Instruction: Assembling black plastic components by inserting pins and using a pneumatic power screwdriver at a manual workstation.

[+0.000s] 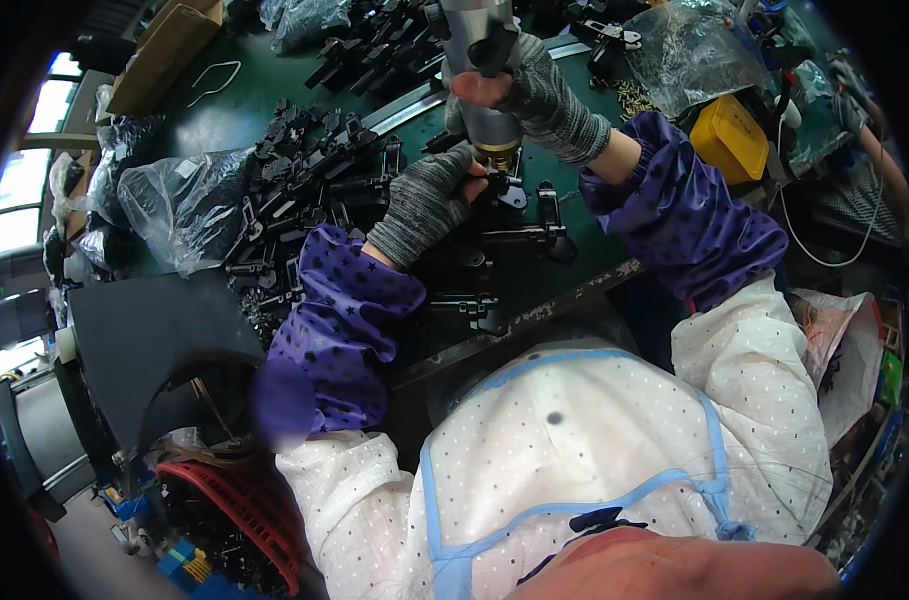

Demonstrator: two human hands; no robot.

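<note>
A cluttered workshop desk (225, 125) with a dark green top fills the upper half of the view, its worn front edge running just below a grey cylindrical power tool (480, 60) that hangs over the middle. Left of the tool lies a clear plastic bag (180, 205) stuffed with dark pieces, and beyond it a flat brown cardboard box (165, 50) sits at the far corner. Right of the tool, a crumpled clear bag (690, 50) holds small brass-coloured bits, with a yellow plastic box (730, 135) just beside it. Below and left of the tool, off the desk, a red basket (245, 510) is partly cut off in shadow. A heap of black plastic parts (315, 170) spreads left of the tool; single shapes are hard to tell apart.

The right hand (535, 90), in a grey knit glove, is wrapped around the tool's body, thumb across the front, wrist bent down from a purple star-print sleeve. The left hand (430, 200), gloved alike, is closed on a black part (505, 190) directly under the tool's brass tip, fingers curled. The tool's top is cut off by the frame, and the rim of the view is dark.
</note>
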